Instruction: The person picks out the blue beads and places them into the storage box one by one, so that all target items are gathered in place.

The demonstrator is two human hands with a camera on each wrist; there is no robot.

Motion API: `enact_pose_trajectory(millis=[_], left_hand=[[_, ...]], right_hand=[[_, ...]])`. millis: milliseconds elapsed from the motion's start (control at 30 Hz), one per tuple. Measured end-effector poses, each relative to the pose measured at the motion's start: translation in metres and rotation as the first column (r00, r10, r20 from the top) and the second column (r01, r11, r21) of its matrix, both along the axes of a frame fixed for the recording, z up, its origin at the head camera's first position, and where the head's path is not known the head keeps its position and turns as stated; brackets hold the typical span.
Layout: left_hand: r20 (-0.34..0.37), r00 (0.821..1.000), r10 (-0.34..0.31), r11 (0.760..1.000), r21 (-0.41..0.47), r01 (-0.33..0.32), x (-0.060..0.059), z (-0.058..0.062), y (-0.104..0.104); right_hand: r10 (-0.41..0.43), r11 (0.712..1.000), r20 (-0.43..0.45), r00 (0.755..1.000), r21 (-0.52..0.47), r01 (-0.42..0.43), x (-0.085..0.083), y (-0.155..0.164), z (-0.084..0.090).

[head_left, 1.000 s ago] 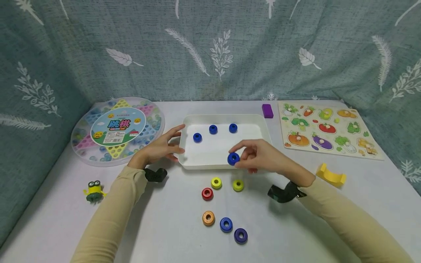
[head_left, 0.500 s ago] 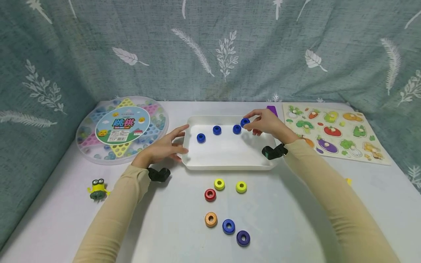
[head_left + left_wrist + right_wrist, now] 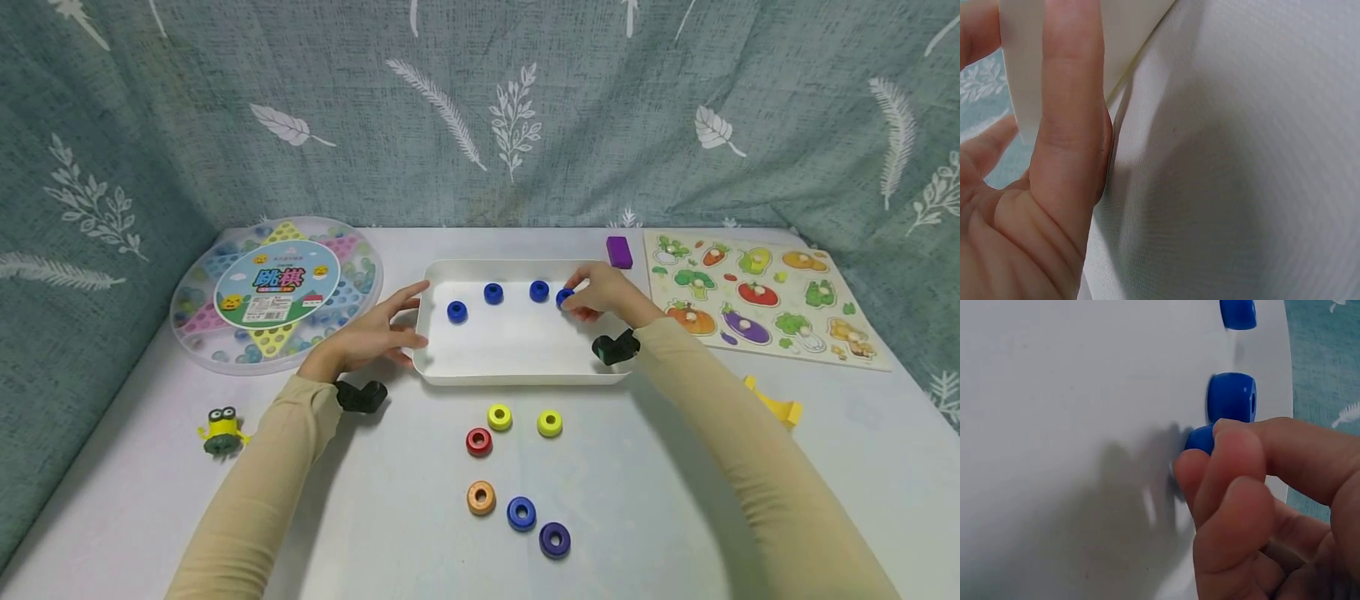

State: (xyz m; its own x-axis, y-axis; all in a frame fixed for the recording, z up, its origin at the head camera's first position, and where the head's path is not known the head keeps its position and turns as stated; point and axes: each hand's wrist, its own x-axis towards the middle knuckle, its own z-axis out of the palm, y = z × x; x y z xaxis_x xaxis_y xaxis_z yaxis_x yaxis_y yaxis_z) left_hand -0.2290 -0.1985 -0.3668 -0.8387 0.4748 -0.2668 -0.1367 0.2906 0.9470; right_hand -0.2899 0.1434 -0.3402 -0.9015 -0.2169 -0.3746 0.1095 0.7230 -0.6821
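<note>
Inside the white tray (image 3: 487, 379), toward its back right, my right hand (image 3: 604, 292) pinches a blue ring bead (image 3: 564, 298). In the right wrist view the pinched bead (image 3: 1200, 439) sits low over the tray floor, partly hidden by the fingertips, right beside another blue bead (image 3: 1230, 398). Farther left in the tray stand two more blue beads, one at the back (image 3: 492, 293) and one near the left end (image 3: 457, 312). My left hand (image 3: 369, 337) rests with extended fingers against the tray's left side; the left wrist view shows its fingers (image 3: 1072, 94) along the wall.
In front of the tray lie yellow beads (image 3: 499, 417), a red (image 3: 478, 442), an orange (image 3: 481, 498), a blue (image 3: 521, 514) and a dark purple bead (image 3: 554, 541). Around are a marble game box (image 3: 277, 292), a minion figure (image 3: 222, 432), a vegetable puzzle (image 3: 765, 300), purple (image 3: 619, 252) and yellow blocks (image 3: 780, 408).
My right hand has carried the blue bead from the tray's front edge to the back right, then lowered it beside the other blue beads. The left hand stays at the tray's side.
</note>
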Motion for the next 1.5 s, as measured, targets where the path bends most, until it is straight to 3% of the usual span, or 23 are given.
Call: enact_pose_trajectory(millis=[200, 333, 600, 700, 800, 967, 1200, 1400, 1500], left_hand=[[-0.003, 1.0, -0.002, 1.0, 0.001, 0.002, -0.001, 0.002, 0.001], [0.001, 1.0, -0.003, 1.0, 0.002, 0.003, -0.001, 0.0, 0.002], [-0.004, 1.0, -0.006, 1.0, 0.002, 0.006, 0.0, -0.001, -0.001], [-0.009, 1.0, -0.003, 1.0, 0.002, 0.003, 0.0, 0.0, -0.002], [-0.011, 1.0, 0.001, 1.0, -0.002, -0.001, 0.0, 0.0, -0.002], [-0.012, 1.0, -0.004, 1.0, -0.007, 0.004, -0.001, -0.001, 0.0], [0.002, 1.0, -0.002, 1.0, -0.006, 0.002, -0.001, -0.003, 0.0], [0.014, 1.0, 0.002, 1.0, 0.01, -0.002, 0.0, -0.002, 0.001], [0.009, 1.0, 0.0, 1.0, 0.01, -0.001, 0.0, -0.001, 0.001]], right_hand=[[-0.015, 1.0, 0.02, 1.0, 0.006, 0.015, -0.001, 0.0, 0.0], [0.002, 1.0, -0.007, 1.0, -0.006, -0.003, 0.009, 0.002, 0.009], [0.102, 0.987, -0.128, 0.987, -0.108, -0.116, 0.057, 0.003, 0.05], [0.158, 0.97, -0.161, 0.974, -0.158, -0.183, 0.081, 0.001, 0.054], [0.235, 0.937, -0.154, 0.96, -0.227, -0.265, 0.104, -0.003, 0.044], [0.382, 0.854, -0.065, 0.922, -0.356, -0.379, 0.136, -0.009, 0.014], [0.521, 0.773, 0.019, 0.853, -0.435, -0.462, 0.16, -0.018, -0.016], [0.575, 0.751, 0.07, 0.815, -0.44, -0.492, 0.17, -0.022, -0.025], [0.583, 0.753, 0.088, 0.808, -0.434, -0.495, 0.174, -0.024, -0.027]])
